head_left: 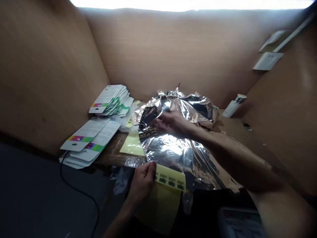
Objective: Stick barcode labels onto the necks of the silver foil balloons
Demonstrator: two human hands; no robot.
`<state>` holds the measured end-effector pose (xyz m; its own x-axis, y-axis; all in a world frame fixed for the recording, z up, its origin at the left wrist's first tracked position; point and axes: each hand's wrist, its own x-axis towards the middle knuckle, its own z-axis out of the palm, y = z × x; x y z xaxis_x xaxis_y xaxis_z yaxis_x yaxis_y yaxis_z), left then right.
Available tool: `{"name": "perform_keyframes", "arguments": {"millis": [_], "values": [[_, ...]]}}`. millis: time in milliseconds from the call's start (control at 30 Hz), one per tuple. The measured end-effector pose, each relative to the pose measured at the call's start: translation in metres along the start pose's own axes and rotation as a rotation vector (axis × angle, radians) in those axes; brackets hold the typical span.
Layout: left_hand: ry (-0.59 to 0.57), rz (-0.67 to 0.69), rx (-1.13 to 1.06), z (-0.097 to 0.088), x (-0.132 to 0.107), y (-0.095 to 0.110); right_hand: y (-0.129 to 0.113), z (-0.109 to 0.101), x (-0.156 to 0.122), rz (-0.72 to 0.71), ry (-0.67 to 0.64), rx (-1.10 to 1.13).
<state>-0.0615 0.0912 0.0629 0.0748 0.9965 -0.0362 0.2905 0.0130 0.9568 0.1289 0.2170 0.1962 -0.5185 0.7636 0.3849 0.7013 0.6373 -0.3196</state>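
In my left hand [145, 180], near the front edge of the bench, is a yellow label sheet [170, 180] with a row of small printed barcode labels. My thumb lies on top of it and the sheet hangs down below. Above a large crumpled silver foil bag [170, 150] is my right hand [174, 123], with its fingers at the foil. Motion blurs those fingers, so I cannot tell whether they hold anything. Another yellow sheet [133, 143] lies flat, partly under the foil's left side.
Stacks of printed white cards [109, 97] with coloured bands stand at the back left, with more cards [86, 137] at the left edge. A white bottle [234, 106] leans at the right. Wooden panels [173, 49] enclose the bench. A black cable [79, 191] hangs at the left.
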Motion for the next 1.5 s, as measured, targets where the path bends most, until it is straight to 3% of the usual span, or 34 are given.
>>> {"name": "perform_keyframes", "arguments": {"millis": [67,100,167,267,433,600,700,833,1000,1067,1133,1200,1267,1333,1400,1500], "values": [[0.073,-0.032,-0.089,-0.004,0.003,-0.001,-0.016,0.020,-0.064,-0.130,-0.181,0.059],[0.080,-0.046,-0.123,-0.003,0.004,-0.001,-0.019,0.028,-0.093,-0.137,-0.209,0.069],[0.049,-0.071,-0.169,0.002,0.004,0.000,-0.020,0.042,-0.139,-0.054,-0.181,0.097],[-0.089,-0.034,-0.242,0.010,0.001,0.006,-0.013,0.053,-0.173,0.069,-0.127,0.233],[-0.297,0.244,-0.012,0.012,0.000,0.020,-0.004,0.049,-0.184,0.201,-0.122,0.422],[-0.312,0.067,0.008,0.019,-0.001,0.023,-0.003,0.041,-0.192,0.310,-0.162,0.616],[-0.294,0.049,-0.014,0.024,-0.002,0.026,-0.003,0.042,-0.198,0.323,-0.163,0.649],[-0.257,0.095,0.050,0.027,-0.003,0.028,-0.002,0.057,-0.208,0.171,-0.005,0.513],[-0.267,0.090,0.055,0.030,-0.003,0.019,-0.004,0.079,-0.218,-0.119,0.249,0.092],[-0.276,0.089,0.069,0.030,-0.004,0.014,-0.009,0.082,-0.221,-0.173,0.307,0.030],[-0.296,0.092,0.098,0.026,-0.004,0.010,-0.013,0.082,-0.224,-0.136,0.395,0.125],[-0.334,0.120,0.133,0.017,-0.003,0.005,-0.011,0.078,-0.228,0.066,0.447,0.343],[-0.419,0.211,0.164,0.007,-0.002,-0.002,-0.004,0.072,-0.232,0.354,0.361,0.573],[-0.545,0.323,0.198,0.000,0.000,-0.010,0.006,0.067,-0.234,0.538,0.165,0.696],[-0.648,0.387,0.250,-0.002,0.002,-0.018,0.012,0.064,-0.232,0.556,-0.002,0.692],[-0.697,0.415,0.320,0.003,0.004,-0.028,0.011,0.072,-0.223,0.488,-0.113,0.513]]}}
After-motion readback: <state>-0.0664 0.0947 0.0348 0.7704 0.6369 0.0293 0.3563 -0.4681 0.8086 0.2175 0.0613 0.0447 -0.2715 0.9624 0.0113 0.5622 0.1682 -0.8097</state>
